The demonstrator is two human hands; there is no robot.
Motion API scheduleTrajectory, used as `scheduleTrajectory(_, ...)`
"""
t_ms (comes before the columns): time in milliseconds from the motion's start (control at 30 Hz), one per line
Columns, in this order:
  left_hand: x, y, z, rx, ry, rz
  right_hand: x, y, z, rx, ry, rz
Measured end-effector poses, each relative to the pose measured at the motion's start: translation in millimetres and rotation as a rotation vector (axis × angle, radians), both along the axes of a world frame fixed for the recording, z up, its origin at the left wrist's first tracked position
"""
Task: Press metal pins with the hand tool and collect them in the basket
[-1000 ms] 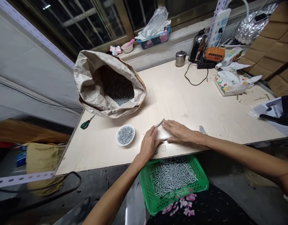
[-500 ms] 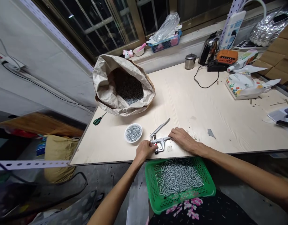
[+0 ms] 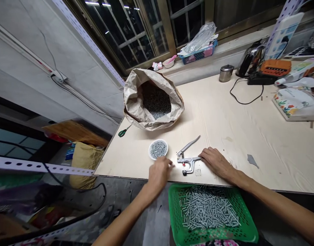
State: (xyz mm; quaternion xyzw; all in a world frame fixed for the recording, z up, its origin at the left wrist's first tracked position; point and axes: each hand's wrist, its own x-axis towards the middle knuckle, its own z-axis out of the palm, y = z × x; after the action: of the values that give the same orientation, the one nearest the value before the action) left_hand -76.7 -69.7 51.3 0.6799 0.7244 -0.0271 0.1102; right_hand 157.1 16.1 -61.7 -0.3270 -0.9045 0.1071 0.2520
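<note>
Snap pliers (image 3: 189, 160) in silvery metal lie on the table, their handles spread, with a spring and a red-tipped plunger over the C-shaped jaw. My right hand (image 3: 215, 164) rests on the table, its fingers closed round the end of the lower handle. Left of the jaw and apart from it is my left hand (image 3: 158, 172), slightly blurred, with curled fingers and thumb drawn together; anything between them is too small to make out. Just beyond that hand stands a white bowl (image 3: 158, 158) filled with small metal pins. Below the table edge, a green basket (image 3: 176, 218) holds many similar metal pieces.
A large paper sack (image 3: 132, 118) with dark metal pieces inside stands behind the bowl. Green-handled scissors (image 3: 122, 133) lie left of it. Farther back are a metal canister (image 3: 226, 73), an orange battery (image 3: 276, 67) with a black cord, and a tissue pack (image 3: 296, 102).
My left hand has moved from the pliers' jaw back toward the bowl. My right hand stays at the handle. The camera view has shifted, so the scene sits farther right.
</note>
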Motion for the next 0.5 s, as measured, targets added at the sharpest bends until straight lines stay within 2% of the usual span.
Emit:
scheduleTrajectory(100, -34.2, 38.7, -9.1, 0.191, 0.029, 0.235, -1.2, -1.2, -1.1, 0.037, 0.011, -0.016)
scheduleTrajectory(200, -54.7, 70.7, -19.4, 0.236, 0.031, 0.372, -1.8, -2.2, 0.2, 0.058, 0.029, -0.016)
scheduleTrajectory(300, -54.3, 86.7, -26.8, 0.195, 0.037, 0.449, -2.2, -2.6, 1.6, 0.070, 0.039, -0.021)
scheduleTrajectory(500, -41.5, 94.4, -34.6, 0.188, -0.068, 0.559, -2.2, -2.3, -0.3, 0.052, 0.034, -0.016)
